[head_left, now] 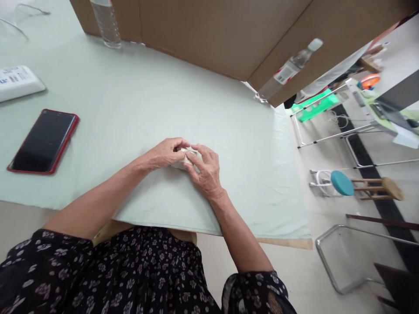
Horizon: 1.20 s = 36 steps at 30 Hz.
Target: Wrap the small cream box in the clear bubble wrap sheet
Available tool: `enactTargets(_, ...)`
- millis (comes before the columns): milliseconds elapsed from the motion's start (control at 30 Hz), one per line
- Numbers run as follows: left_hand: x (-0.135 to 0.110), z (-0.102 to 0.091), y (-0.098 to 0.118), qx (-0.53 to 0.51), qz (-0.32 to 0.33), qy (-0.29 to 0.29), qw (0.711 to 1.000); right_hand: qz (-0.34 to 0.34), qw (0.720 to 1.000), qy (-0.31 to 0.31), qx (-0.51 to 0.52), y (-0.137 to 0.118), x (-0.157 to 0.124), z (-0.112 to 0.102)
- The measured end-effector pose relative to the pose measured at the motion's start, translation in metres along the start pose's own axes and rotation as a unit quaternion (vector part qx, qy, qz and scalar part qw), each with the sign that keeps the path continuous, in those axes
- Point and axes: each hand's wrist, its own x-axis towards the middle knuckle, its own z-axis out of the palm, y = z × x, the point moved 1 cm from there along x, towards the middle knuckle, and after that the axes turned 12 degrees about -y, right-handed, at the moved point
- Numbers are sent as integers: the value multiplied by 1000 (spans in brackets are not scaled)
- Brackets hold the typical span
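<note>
Near the front middle of the cloth-covered table, my left hand [166, 152] and my right hand [204, 169] meet around a small whitish object [187, 158]. Its kind cannot be made out, since fingers cover most of it. From the left side, my left hand curls thumb and fingers against it. My right hand grips the opposite side, with fingertips pressing on its top. Both hands are closed on the thing, just above or on the pale green cloth [183, 100].
A phone in a red case [44, 140] and a white box-like item [20, 83] lie left. Brown cardboard [209, 35] stands at the back, with a clear bottle [108, 26] and another bottle [288, 72] against it. Stools [342, 183] and metal frames are beyond the table's right edge.
</note>
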Motion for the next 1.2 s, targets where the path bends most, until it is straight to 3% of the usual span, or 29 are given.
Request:
enactTargets(200,0,0,1,-32,14,-16,999,-3,999,22,-50,-4,1,6)
enactTargets(433,2,4,-1,-58,17,2,998,45,998,-30,-31,-6,3,14)
enactTargets(700,-12,28,2,-12,27,101,994,60,995,-78,-35,-18,5,7)
enactTargets(900,-46,50,-22,71,95,148,982,22,996,-78,-22,-45,-25,1)
enactTargets(1067,-57,51,-45,29,117,191,974,43,998,-41,-9,-45,-34,0)
enactTargets(1200,-66,53,-51,48,127,217,967,63,997,-32,-20,-46,-34,1)
